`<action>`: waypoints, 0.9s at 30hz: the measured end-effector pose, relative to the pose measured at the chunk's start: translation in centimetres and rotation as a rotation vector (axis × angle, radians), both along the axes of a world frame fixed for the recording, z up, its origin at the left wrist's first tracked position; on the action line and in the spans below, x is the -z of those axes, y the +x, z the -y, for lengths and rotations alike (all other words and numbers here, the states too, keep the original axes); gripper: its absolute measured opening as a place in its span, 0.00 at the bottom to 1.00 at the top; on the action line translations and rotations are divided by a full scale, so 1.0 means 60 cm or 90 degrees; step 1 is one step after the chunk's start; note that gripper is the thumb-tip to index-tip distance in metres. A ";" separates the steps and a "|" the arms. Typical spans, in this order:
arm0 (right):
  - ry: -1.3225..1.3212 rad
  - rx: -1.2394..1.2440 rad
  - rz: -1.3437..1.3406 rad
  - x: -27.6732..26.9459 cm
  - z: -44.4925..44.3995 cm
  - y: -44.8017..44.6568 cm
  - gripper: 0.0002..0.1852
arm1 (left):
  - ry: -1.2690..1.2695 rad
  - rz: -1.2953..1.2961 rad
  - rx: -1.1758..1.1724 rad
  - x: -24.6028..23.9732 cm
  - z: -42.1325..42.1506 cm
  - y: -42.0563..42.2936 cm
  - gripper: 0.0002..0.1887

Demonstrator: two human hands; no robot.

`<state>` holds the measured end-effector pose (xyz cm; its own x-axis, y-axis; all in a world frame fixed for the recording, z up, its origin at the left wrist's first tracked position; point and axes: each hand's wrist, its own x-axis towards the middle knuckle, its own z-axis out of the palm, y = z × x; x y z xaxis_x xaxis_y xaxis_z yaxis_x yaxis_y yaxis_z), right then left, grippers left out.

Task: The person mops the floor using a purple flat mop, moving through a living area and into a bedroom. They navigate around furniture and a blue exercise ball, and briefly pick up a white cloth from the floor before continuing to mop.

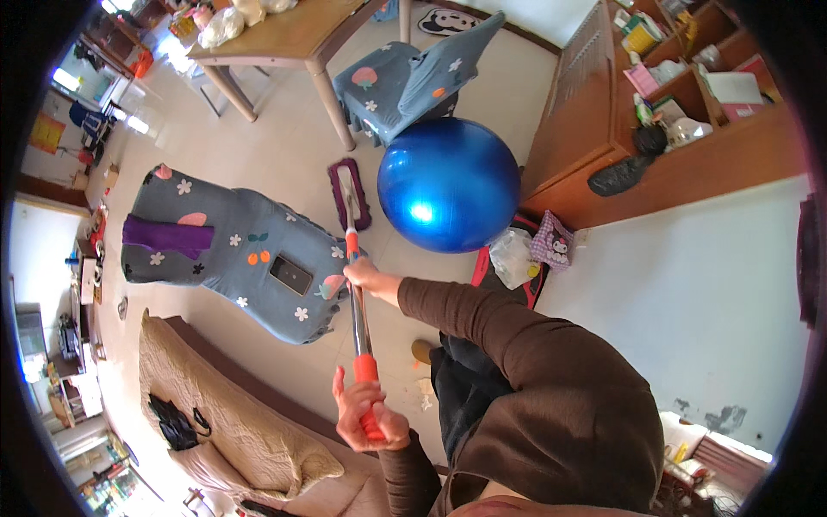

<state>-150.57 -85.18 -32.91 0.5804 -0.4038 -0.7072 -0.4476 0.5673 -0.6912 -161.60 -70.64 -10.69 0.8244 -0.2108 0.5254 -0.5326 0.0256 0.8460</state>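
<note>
Both hands are on a flat mop's steel pole (360, 323). My left hand (373, 420) wraps the red grip at its near end, with one finger lifted off. Farther down the pole, my right hand (368, 273) holds it near a red collar. The mop's purple fringed head (349, 194) lies on the tiled floor, left of a large blue exercise ball (449, 185). Close to my right hand on the left is a chair with a grey-blue patterned cover (219, 258). On that cover rest a smartphone (291, 274) and a folded purple cloth (168, 236).
Another covered chair (413, 84) stands behind the ball, beside a wooden table (278, 32). A wooden cabinet (575, 148) lines the right wall. A plastic bag (512, 258) and checked cushion (551, 240) lie below it. A beige-covered sofa (226, 413) stands at lower left.
</note>
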 end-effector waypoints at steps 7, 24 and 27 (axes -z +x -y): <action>0.029 0.016 -0.001 -0.143 -0.065 -0.127 0.19 | -0.099 -0.030 0.017 -0.099 -0.051 -0.011 0.07; -0.718 -0.480 -0.398 0.180 0.211 -0.310 0.33 | -0.226 0.072 -0.089 -0.092 0.007 0.151 0.09; -0.729 -0.539 -0.368 0.203 0.280 -0.308 0.35 | -0.199 0.047 -0.101 -0.089 0.091 0.226 0.05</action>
